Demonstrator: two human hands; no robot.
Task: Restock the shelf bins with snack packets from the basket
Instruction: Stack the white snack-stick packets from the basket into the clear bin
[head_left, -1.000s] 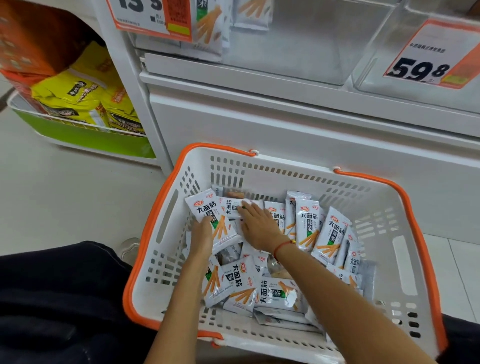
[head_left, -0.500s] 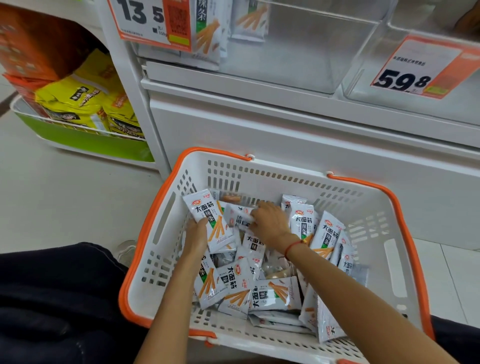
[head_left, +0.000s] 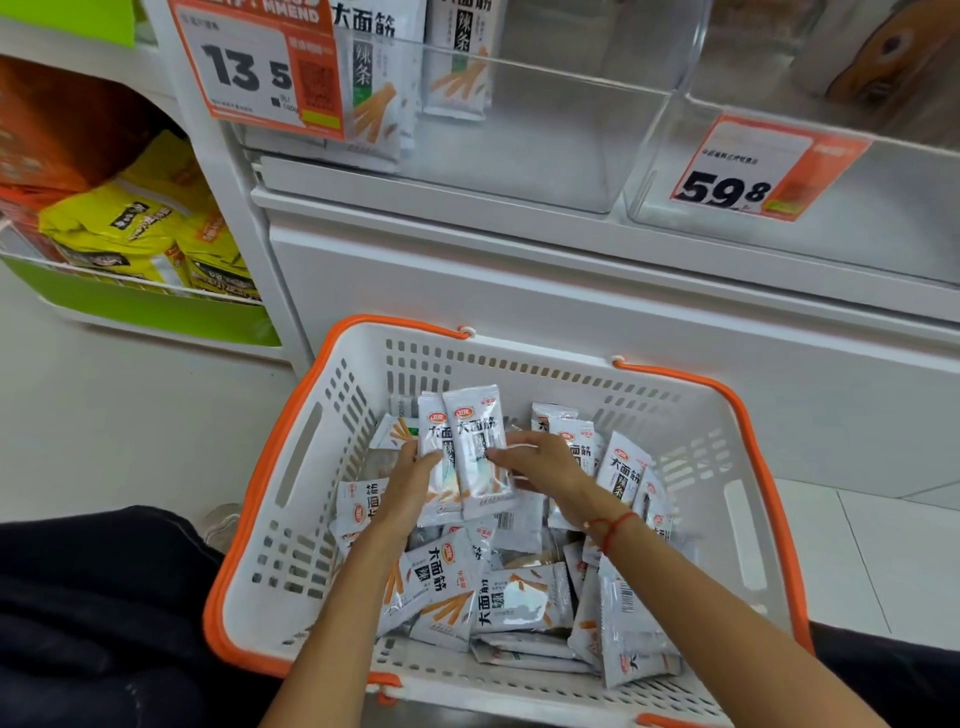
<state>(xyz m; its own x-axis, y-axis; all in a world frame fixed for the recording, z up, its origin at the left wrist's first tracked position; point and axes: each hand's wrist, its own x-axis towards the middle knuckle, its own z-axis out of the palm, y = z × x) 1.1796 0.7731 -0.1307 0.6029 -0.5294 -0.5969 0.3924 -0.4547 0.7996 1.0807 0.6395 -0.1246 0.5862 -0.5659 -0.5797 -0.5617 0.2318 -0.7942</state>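
Note:
A white basket with an orange rim (head_left: 270, 499) sits on the floor before the shelf, filled with several silver-white snack packets (head_left: 514, 597). Inside it, my left hand (head_left: 410, 483) grips a small stack of upright packets (head_left: 475, 447) from the left. My right hand (head_left: 540, 460) pinches the same stack from the right with its fingertips. Above, a clear shelf bin (head_left: 545, 150) holds a few of the same packets (head_left: 379, 88) at its left side behind a 13.5 price tag (head_left: 260, 67).
A second clear bin (head_left: 883, 218) with a 59.8 tag (head_left: 753, 171) stands to the right. Yellow bags (head_left: 135, 228) fill a green-fronted shelf at left. The white shelf base (head_left: 571, 312) rises behind the basket. My dark trousers (head_left: 104, 623) are at the lower left.
My hands have gathered packets into one upright stack and raised it slightly in the basket. The view has tilted up, showing more of the shelf bins.

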